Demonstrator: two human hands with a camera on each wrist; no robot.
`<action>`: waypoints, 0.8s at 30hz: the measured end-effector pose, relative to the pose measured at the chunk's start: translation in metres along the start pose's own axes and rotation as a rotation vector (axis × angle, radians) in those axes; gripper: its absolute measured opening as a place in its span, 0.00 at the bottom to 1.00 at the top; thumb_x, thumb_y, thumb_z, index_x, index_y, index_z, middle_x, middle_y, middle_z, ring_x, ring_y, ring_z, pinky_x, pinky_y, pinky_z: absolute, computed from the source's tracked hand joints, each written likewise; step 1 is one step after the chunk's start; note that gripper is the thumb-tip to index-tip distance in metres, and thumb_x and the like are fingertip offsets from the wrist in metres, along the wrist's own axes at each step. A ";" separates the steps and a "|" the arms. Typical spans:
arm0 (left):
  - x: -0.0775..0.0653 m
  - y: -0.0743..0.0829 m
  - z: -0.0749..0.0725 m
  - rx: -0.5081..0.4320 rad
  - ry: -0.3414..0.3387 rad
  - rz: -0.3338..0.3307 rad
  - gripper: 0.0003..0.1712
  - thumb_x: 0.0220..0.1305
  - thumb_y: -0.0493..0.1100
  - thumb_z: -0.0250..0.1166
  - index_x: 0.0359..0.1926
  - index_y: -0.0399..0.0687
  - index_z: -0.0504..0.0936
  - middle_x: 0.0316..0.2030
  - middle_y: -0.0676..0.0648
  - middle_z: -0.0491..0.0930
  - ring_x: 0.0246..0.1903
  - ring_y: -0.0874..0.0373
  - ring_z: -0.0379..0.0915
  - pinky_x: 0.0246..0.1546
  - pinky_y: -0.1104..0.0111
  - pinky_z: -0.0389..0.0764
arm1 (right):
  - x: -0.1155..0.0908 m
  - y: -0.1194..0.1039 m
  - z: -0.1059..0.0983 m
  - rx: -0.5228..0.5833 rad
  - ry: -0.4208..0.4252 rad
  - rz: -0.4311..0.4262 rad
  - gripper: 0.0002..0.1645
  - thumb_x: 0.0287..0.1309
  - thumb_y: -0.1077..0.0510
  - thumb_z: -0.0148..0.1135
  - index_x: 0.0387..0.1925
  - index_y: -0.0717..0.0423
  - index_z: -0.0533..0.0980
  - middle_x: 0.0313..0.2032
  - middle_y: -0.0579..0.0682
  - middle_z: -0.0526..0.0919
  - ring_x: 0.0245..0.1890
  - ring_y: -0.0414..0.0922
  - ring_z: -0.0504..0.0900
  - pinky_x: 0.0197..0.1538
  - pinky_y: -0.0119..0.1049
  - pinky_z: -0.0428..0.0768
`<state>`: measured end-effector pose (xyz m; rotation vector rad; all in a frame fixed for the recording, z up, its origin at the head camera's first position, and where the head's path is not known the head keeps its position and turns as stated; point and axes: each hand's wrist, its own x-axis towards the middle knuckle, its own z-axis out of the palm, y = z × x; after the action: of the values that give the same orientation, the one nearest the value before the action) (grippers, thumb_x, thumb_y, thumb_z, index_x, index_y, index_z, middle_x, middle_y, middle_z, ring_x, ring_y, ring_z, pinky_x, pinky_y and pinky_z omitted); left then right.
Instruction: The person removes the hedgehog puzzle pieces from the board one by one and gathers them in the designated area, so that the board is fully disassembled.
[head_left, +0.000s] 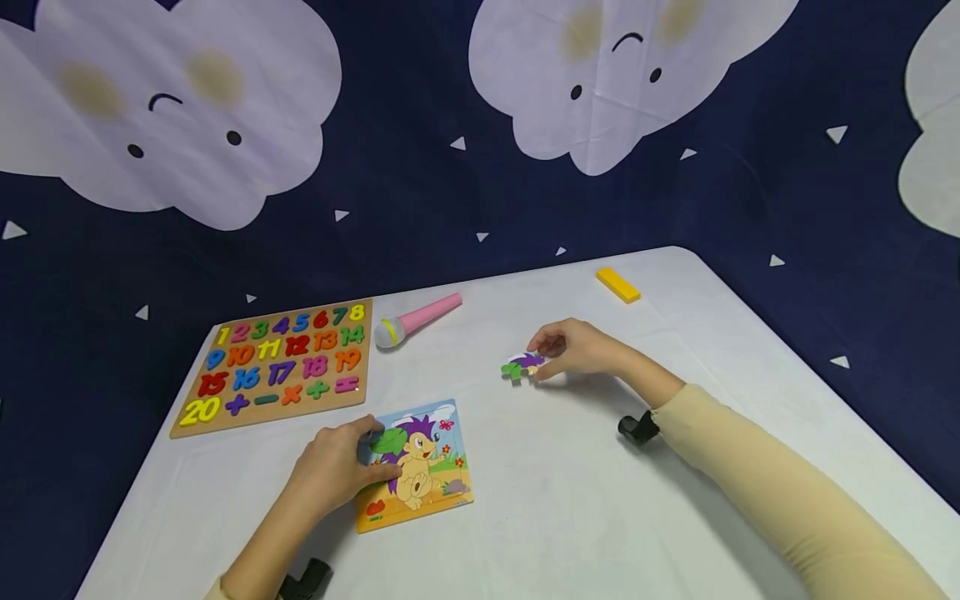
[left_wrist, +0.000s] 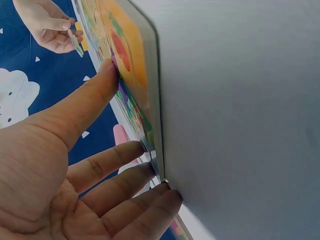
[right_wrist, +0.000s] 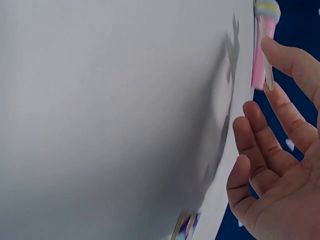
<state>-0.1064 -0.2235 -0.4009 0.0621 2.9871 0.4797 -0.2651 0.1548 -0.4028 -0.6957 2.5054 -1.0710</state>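
A square hedgehog puzzle board (head_left: 435, 454) lies flat near the middle front of the table. My left hand (head_left: 330, 467) rests at its left side, thumb laid on the picture; in the left wrist view the other fingers (left_wrist: 120, 190) reach to the board's edge, nearly straight. Out to the right, my right hand (head_left: 581, 348) pinches a jigsaw puzzle piece (head_left: 517, 367) with green, purple and white print, held over the table. From the right wrist view the puzzle piece (right_wrist: 267, 60) appears edge-on between thumb and index finger, the remaining fingers loosely bent.
A wooden number board (head_left: 285, 367) with coloured numerals and signs lies at the left. Beside it sits a pink toy microphone (head_left: 420, 319). A yellow block (head_left: 618, 285) lies near the far right edge of the white table (head_left: 570, 500). Dark cloud-print cloth (head_left: 405, 167) hangs behind.
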 end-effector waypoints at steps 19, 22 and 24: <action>0.000 0.000 0.000 0.008 0.008 0.001 0.39 0.52 0.60 0.86 0.60 0.46 0.86 0.56 0.36 0.88 0.54 0.38 0.85 0.58 0.38 0.85 | -0.010 0.031 -0.024 -0.102 -0.010 0.040 0.23 0.55 0.52 0.84 0.51 0.53 0.86 0.48 0.49 0.89 0.50 0.47 0.81 0.59 0.39 0.78; -0.001 0.001 0.000 0.006 0.004 0.000 0.39 0.52 0.60 0.85 0.60 0.47 0.86 0.56 0.36 0.88 0.54 0.38 0.85 0.58 0.37 0.85 | -0.011 0.031 -0.024 -0.102 -0.014 0.060 0.24 0.55 0.51 0.84 0.51 0.52 0.86 0.48 0.49 0.88 0.50 0.47 0.80 0.58 0.39 0.77; -0.001 0.001 0.000 0.005 0.002 -0.002 0.39 0.52 0.60 0.85 0.60 0.47 0.86 0.56 0.36 0.88 0.54 0.37 0.85 0.58 0.37 0.85 | -0.011 0.032 -0.024 -0.104 -0.013 0.063 0.24 0.55 0.52 0.84 0.51 0.53 0.86 0.48 0.50 0.88 0.50 0.48 0.79 0.58 0.40 0.76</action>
<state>-0.1057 -0.2229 -0.4002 0.0593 2.9901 0.4728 -0.2773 0.1934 -0.4093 -0.6449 2.5692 -0.9171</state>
